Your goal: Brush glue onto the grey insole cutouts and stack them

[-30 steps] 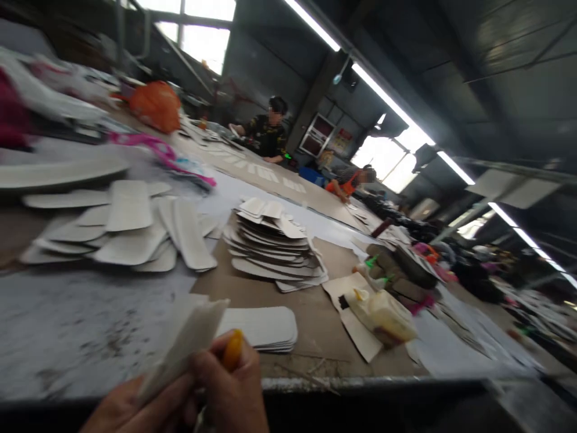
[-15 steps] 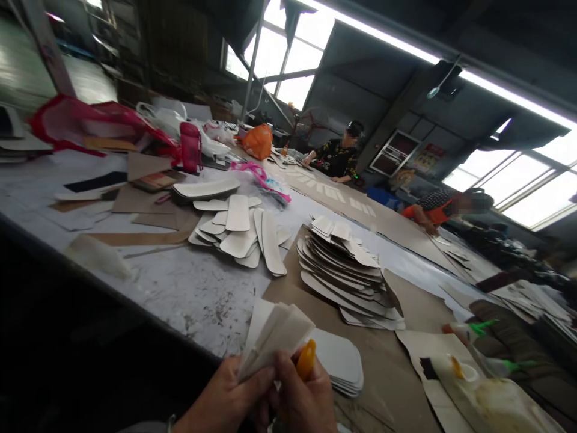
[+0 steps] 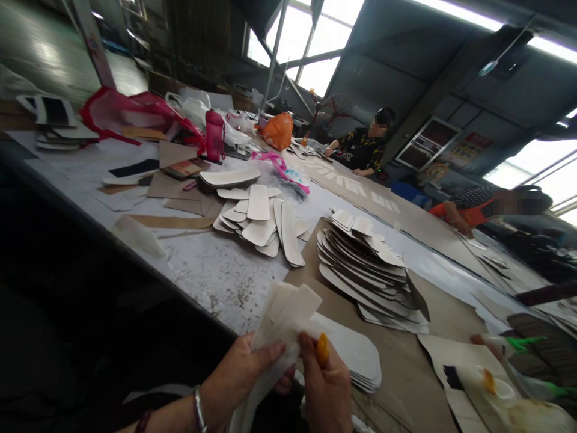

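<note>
Strips (image 3: pixel 283 313) at six o'clock are clamped in the left hand (image 3: pixel 243 367), seemingly to keep them together, while the right hand (image 3: pixel 328 385) grips an orange handle (image 3: pixel 323 350) toward five o'clock.

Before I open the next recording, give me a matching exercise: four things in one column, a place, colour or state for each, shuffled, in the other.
Things
1. Left hand
2. Tall stack
3. Right hand
4. Bottle

Descriptions
A. Pink, standing upright
B. Gripping something yellow
C. Gripping pale sheets, a bracelet at the wrist
D. On a brown sheet

Pairs: 1-C, 2-D, 3-B, 4-A
</note>
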Motion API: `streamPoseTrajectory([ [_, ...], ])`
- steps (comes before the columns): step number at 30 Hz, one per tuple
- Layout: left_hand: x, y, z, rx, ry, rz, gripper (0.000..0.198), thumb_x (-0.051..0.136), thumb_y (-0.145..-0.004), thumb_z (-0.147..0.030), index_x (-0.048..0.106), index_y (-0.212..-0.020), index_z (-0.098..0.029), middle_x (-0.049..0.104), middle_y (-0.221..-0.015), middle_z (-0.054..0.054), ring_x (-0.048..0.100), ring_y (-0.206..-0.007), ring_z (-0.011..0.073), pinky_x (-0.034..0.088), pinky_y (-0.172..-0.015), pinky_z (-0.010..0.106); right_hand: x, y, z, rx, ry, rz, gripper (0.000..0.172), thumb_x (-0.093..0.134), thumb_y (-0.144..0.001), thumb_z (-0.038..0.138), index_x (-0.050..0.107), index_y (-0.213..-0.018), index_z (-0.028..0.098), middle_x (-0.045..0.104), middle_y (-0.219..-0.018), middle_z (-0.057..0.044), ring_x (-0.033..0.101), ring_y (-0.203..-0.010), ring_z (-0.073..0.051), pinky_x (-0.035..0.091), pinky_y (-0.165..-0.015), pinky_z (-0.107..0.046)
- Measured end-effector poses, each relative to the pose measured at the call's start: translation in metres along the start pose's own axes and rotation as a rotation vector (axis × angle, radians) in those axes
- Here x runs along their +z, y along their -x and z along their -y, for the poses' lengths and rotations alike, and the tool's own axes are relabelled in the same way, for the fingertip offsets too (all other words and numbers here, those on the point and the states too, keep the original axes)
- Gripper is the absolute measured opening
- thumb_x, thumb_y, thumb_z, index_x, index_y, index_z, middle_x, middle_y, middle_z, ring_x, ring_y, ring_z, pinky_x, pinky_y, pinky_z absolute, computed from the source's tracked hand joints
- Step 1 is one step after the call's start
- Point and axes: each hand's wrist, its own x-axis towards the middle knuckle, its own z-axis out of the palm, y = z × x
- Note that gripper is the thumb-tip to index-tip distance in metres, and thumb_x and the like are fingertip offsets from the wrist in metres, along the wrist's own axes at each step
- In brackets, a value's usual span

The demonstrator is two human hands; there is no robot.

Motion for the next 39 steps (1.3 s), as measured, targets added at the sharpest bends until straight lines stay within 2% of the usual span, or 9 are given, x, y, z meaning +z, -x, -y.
streamPoseTrajectory([
  [5, 0.010, 0.012, -0.018, -0.044, 0.031, -0.088, 0.048, 0.084, -0.046, -0.039, 0.069, -0.084, -0.013, 0.065, -0.057, 0.001, 0.055, -0.048, 0.0120, 0.048, -0.054, 0.023, 0.002, -0.001, -0.001, 0.139, -0.171, -0.061, 0.037, 0.065, -0.068, 0.053, 0.060, -0.068, 0.017, 0.052, -0.051, 0.004, 0.047, -0.046, -0.012, 0.038, -0.043, -0.022],
  [10, 0.008, 0.011, -0.016, -0.067, 0.107, 0.024, 0.058, 0.084, -0.047, -0.040, 0.067, -0.096, -0.012, 0.071, -0.075, 0.010, 0.065, -0.073, 0.0245, 0.051, -0.071, 0.032, 0.005, 0.004, 0.008, 0.216, -0.322, -0.100, 0.039, 0.066, -0.068, 0.052, 0.062, -0.081, 0.016, 0.057, -0.055, 0.002, 0.052, -0.049, -0.012, 0.044, -0.047, -0.023],
  [13, 0.003, 0.010, -0.007, -0.082, 0.083, 0.097, 0.057, 0.083, -0.049, -0.040, 0.067, -0.097, -0.012, 0.071, -0.080, 0.010, 0.065, -0.076, 0.0241, 0.050, -0.072, 0.031, 0.006, 0.003, 0.012, 0.244, -0.442, -0.111, 0.038, 0.068, -0.066, 0.051, 0.060, -0.080, 0.016, 0.061, -0.064, 0.000, 0.057, -0.059, -0.014, 0.047, -0.053, -0.023],
  [16, -0.003, 0.012, -0.003, -0.101, 0.064, 0.151, 0.054, 0.084, -0.048, -0.038, 0.067, -0.093, -0.013, 0.069, -0.080, 0.008, 0.064, -0.075, 0.0217, 0.048, -0.072, 0.029, -0.004, -0.003, 0.015, 0.292, -0.528, -0.145, 0.036, 0.072, -0.064, 0.046, 0.056, -0.078, 0.018, 0.057, -0.058, 0.003, 0.053, -0.050, -0.012, 0.044, -0.046, -0.021],
  [20, -0.015, 0.013, -0.015, -0.128, -0.043, 0.008, 0.046, 0.084, -0.047, -0.037, 0.061, -0.080, -0.013, 0.059, -0.061, 0.000, 0.054, -0.056, 0.0123, 0.042, -0.053, 0.022, -0.035, -0.015, 0.018, 0.286, -0.528, -0.062, 0.039, 0.076, -0.058, 0.046, 0.053, -0.075, 0.019, 0.049, -0.049, 0.007, 0.042, -0.039, -0.008, 0.036, -0.038, -0.020],
  [24, -0.025, -0.002, -0.033, -0.034, -0.149, -0.214, 0.043, 0.080, -0.049, -0.043, 0.051, -0.066, -0.016, 0.037, -0.048, -0.011, 0.029, -0.041, 0.0028, 0.022, -0.039, 0.016, -0.064, -0.021, 0.026, 0.259, -0.113, -0.046, 0.037, 0.071, -0.061, 0.051, 0.052, -0.067, 0.020, 0.041, -0.047, 0.007, 0.037, -0.042, -0.009, 0.030, -0.040, -0.020],
  [28, -0.030, -0.029, -0.042, 0.045, -0.339, -0.333, 0.042, 0.074, -0.055, -0.044, 0.058, -0.080, -0.015, 0.047, -0.053, -0.007, 0.039, -0.043, 0.0069, 0.028, -0.040, 0.019, -0.069, -0.040, 0.027, 0.057, 0.299, 0.216, 0.038, 0.060, -0.066, 0.052, 0.046, -0.054, 0.020, 0.035, -0.053, 0.005, 0.034, -0.051, -0.010, 0.029, -0.049, -0.023],
  [33, -0.026, -0.049, -0.046, 0.028, -0.494, -0.296, 0.044, 0.069, -0.058, -0.049, 0.061, -0.082, -0.013, 0.061, -0.062, 0.001, 0.055, -0.056, 0.0154, 0.038, -0.046, 0.023, -0.041, -0.081, 0.015, 0.089, 0.491, 0.642, 0.030, 0.045, -0.075, 0.046, 0.040, -0.061, 0.020, 0.035, -0.057, 0.005, 0.032, -0.055, -0.010, 0.026, -0.051, -0.023],
  [39, -0.018, -0.058, -0.052, -0.092, -0.574, -0.274, 0.036, 0.063, -0.062, -0.051, 0.054, -0.061, -0.016, 0.048, -0.043, -0.005, 0.042, -0.039, 0.0096, 0.030, -0.039, 0.020, -0.013, -0.109, 0.001, 0.136, 0.576, 0.773, 0.019, 0.049, -0.073, 0.035, 0.046, -0.062, 0.019, 0.039, -0.055, 0.005, 0.032, -0.051, -0.009, 0.024, -0.048, -0.022],
])
